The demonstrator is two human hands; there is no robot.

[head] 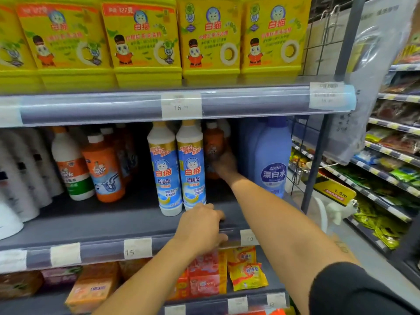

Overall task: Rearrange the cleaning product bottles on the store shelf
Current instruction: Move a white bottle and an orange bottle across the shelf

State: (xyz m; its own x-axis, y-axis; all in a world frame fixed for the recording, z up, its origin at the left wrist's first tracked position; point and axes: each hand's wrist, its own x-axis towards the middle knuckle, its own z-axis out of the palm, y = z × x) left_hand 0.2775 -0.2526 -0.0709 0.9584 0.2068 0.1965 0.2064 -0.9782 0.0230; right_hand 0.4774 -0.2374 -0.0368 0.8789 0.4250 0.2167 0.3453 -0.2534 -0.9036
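Currently on the middle shelf (91, 226), left to right: grey-white bottles (25, 176), a white bottle with an orange-and-green label (71, 164), an orange drain-cleaner bottle (105, 170), two upright white-and-blue bottles (165, 171) touching side by side near the front edge, and a tall blue bleach bottle (272, 160) at the far right. Behind the white-and-blue pair, deep in shadow, stands a dark orange bottle (213, 142) with a white cap. The right hand (224, 165) reaches in to it between the pair and the bleach bottle, fingers wrapped round its lower body, though the dimness blurs the detail. The left hand (202, 228) sits knuckles-up at the front of the middle shelf, just below the right-hand white-and-blue bottle; its fingers curl onto the shelf surface and the thumb presses the price rail (102, 253), clamping the edge. Upper shelf: a row of yellow tubs (211, 39). Lower shelf: orange and yellow sachets (246, 270). Price tags on the rails read 16 (181, 107), 15 (137, 248) and 10 (249, 238).
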